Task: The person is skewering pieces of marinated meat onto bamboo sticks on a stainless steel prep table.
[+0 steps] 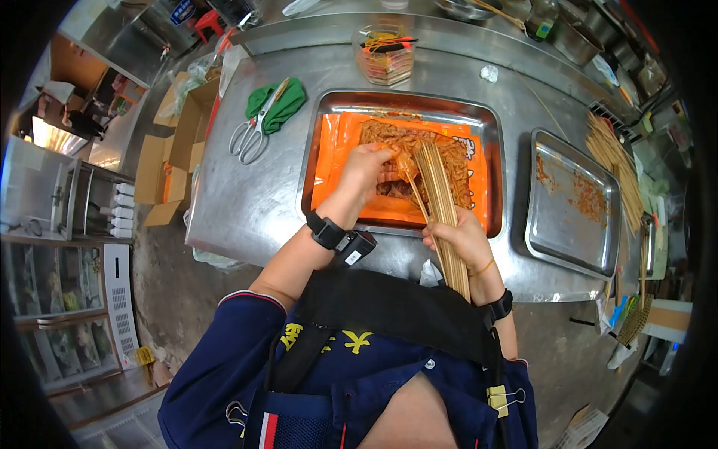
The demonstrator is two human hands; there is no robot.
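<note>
My left hand is closed, its fingertips pinching a reddish-orange piece of marinated food that looks like meat. One thin skewer runs from my right hand up to that piece. My right hand is wrapped round a thick bundle of bamboo skewers, which leans over the tray. Below both hands lies an orange plastic bag, opened out, with shredded marinated food on it. The bag sits inside a deep metal tray.
On the steel table, scissors rest by a green cloth. A clear container stands behind the tray. To the right are a shallow tray with food scraps and many loose skewers. Cardboard boxes stand left.
</note>
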